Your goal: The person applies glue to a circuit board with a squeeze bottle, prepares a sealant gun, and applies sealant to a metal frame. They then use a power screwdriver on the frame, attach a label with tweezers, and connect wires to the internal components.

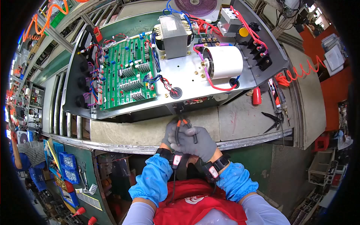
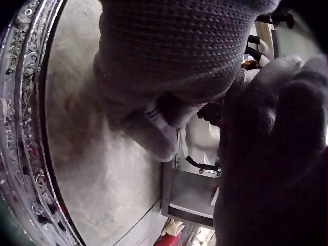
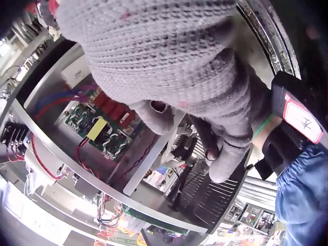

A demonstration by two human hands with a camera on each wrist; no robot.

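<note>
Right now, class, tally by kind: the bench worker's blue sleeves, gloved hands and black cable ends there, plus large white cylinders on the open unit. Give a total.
Blue sleeves: 2
Gloved hands: 2
Black cable ends at the hands: 2
Large white cylinders: 1
Total: 7

Item: my left hand, gray knit glove, partly hidden behind my right hand, same glove.
Item: two black cables with orange bands, far ends lost in shadow under the silver metal chassis.
Item: purple round fan, far side, cut off by the head view's top edge.
Item: white transformer label, print illegible.
</note>
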